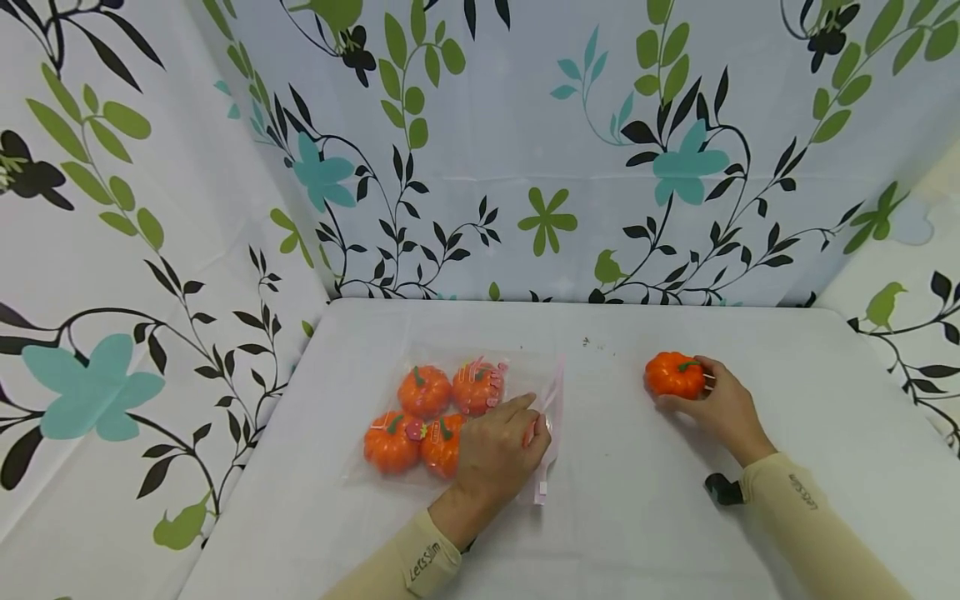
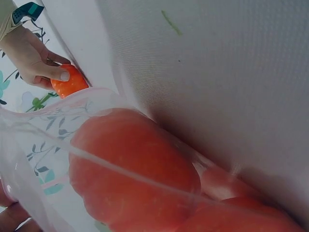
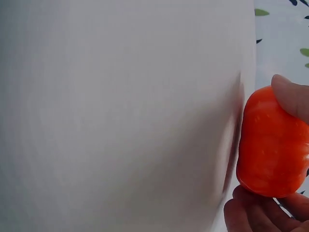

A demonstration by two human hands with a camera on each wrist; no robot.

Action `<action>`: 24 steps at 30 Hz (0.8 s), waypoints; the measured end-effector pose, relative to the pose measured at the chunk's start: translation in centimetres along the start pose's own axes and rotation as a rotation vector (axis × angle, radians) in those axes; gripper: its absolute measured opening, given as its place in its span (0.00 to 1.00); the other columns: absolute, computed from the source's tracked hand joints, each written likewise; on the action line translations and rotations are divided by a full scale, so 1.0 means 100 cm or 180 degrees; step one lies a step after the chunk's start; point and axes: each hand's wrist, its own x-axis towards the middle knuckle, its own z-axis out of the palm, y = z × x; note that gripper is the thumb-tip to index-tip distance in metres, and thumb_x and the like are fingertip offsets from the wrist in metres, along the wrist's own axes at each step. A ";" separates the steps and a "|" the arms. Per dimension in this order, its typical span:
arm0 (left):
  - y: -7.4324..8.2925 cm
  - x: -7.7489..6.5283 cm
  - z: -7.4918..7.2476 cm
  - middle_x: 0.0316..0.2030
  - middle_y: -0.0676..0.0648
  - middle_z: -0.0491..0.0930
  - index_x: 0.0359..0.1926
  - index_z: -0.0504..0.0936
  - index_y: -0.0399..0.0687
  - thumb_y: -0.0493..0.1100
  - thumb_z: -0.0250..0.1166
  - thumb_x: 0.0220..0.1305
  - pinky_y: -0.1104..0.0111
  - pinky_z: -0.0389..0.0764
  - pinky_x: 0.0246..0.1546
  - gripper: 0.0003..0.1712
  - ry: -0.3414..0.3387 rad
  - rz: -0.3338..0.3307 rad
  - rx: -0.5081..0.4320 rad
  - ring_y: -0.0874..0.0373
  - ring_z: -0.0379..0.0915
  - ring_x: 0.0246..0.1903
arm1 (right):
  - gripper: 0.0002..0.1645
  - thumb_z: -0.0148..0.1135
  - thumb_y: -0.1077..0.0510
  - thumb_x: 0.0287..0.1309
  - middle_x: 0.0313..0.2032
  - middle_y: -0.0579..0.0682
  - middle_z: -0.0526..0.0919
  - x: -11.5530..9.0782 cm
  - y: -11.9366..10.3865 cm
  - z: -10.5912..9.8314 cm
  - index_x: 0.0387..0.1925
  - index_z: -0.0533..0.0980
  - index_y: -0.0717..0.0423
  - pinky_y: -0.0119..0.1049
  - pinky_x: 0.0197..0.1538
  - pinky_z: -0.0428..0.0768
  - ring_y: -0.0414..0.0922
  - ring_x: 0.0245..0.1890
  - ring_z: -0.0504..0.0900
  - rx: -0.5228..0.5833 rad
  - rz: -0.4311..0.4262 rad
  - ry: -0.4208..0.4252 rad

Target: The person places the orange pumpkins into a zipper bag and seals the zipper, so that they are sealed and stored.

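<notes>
A clear zip bag [image 1: 517, 492] with a pink edge lies on the table with several small orange toy pumpkins [image 1: 423, 392] inside. My left hand [image 1: 495, 450] pinches the bag near its pink zip edge, and in the left wrist view the film [image 2: 29, 145] stands raised in front of the nearest pumpkin [image 2: 130, 164]. To the right of the bag, my right hand [image 1: 723, 412] grips a single orange pumpkin [image 1: 675, 375] with a green stem. In the right wrist view the thumb lies on one side of this pumpkin [image 3: 273, 145], the fingers on the other.
The white table [image 1: 600, 533] runs back to a hanging cloth [image 1: 495, 167] printed with leaves and flowers. More of this patterned cloth stands at the left side. A dark wrist device [image 1: 723, 490] shows by the right sleeve.
</notes>
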 end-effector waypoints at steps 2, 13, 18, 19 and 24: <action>0.000 0.000 0.000 0.40 0.45 0.89 0.28 0.89 0.43 0.41 0.70 0.58 0.66 0.86 0.33 0.06 0.0007 0.0008 0.0006 0.54 0.88 0.35 | 0.70 0.74 0.31 0.48 0.70 0.73 0.60 -0.003 -0.004 0.002 0.76 0.51 0.67 0.63 0.63 0.70 0.69 0.64 0.67 0.0019 -0.0007 -0.0032; 0.001 0.001 0.002 0.40 0.45 0.89 0.27 0.88 0.43 0.40 0.71 0.56 0.65 0.86 0.32 0.04 0.0094 0.0057 0.0050 0.54 0.88 0.35 | 0.59 0.75 0.37 0.51 0.66 0.70 0.67 -0.023 -0.037 0.021 0.72 0.60 0.66 0.59 0.60 0.75 0.66 0.61 0.73 0.0047 -0.0368 -0.0276; 0.002 0.001 0.003 0.40 0.46 0.89 0.27 0.88 0.44 0.40 0.70 0.55 0.66 0.86 0.31 0.04 0.0125 0.0073 0.0093 0.55 0.88 0.35 | 0.54 0.77 0.39 0.50 0.63 0.65 0.74 -0.031 -0.054 0.035 0.70 0.65 0.62 0.55 0.55 0.81 0.61 0.54 0.79 0.0074 -0.0599 -0.0348; 0.001 0.001 0.003 0.40 0.46 0.89 0.27 0.88 0.44 0.40 0.70 0.55 0.66 0.86 0.31 0.04 0.0131 0.0075 0.0100 0.55 0.88 0.35 | 0.54 0.77 0.39 0.50 0.62 0.65 0.75 -0.033 -0.057 0.039 0.70 0.66 0.61 0.54 0.54 0.82 0.59 0.52 0.80 0.0072 -0.0643 -0.0363; 0.002 0.002 0.003 0.40 0.46 0.89 0.28 0.89 0.44 0.41 0.70 0.57 0.66 0.86 0.32 0.05 0.0124 0.0064 0.0114 0.55 0.88 0.36 | 0.53 0.78 0.37 0.46 0.59 0.60 0.78 -0.040 -0.072 0.054 0.68 0.69 0.58 0.50 0.49 0.84 0.54 0.48 0.81 0.0112 -0.0769 -0.0444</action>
